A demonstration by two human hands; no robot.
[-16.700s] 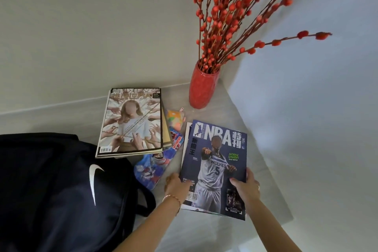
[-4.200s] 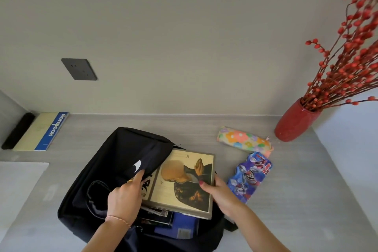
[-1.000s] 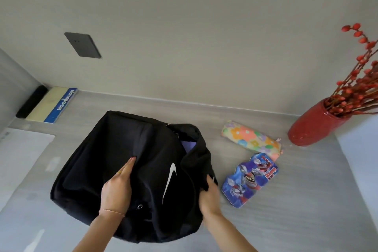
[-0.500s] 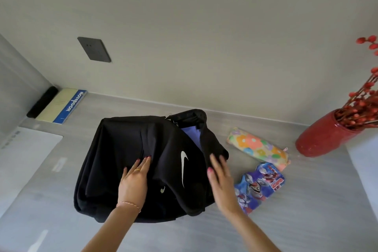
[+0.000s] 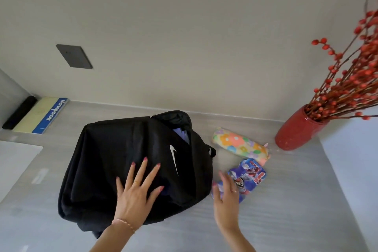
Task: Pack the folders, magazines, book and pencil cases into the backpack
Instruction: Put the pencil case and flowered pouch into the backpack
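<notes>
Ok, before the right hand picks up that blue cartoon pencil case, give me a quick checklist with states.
1. Left hand steadying the black backpack, fingers spread flat: ok.
2. Right hand at the blue cartoon pencil case, fingers open, not yet gripping: ok.
3. Backpack opening gapes at the top, purple item visible inside: ok.
4. Room left inside for both cases: cannot tell.
5. Floral pencil case out on the table, apart from the red vase: ok.
6. Both pencil cases packed: not ok.

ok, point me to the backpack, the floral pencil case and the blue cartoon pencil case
backpack (image 5: pixel 114 161): head view, bare black front panel.
floral pencil case (image 5: pixel 239 143): head view, middle of its patterned side.
blue cartoon pencil case (image 5: pixel 248 176): head view, printed top face.
</notes>
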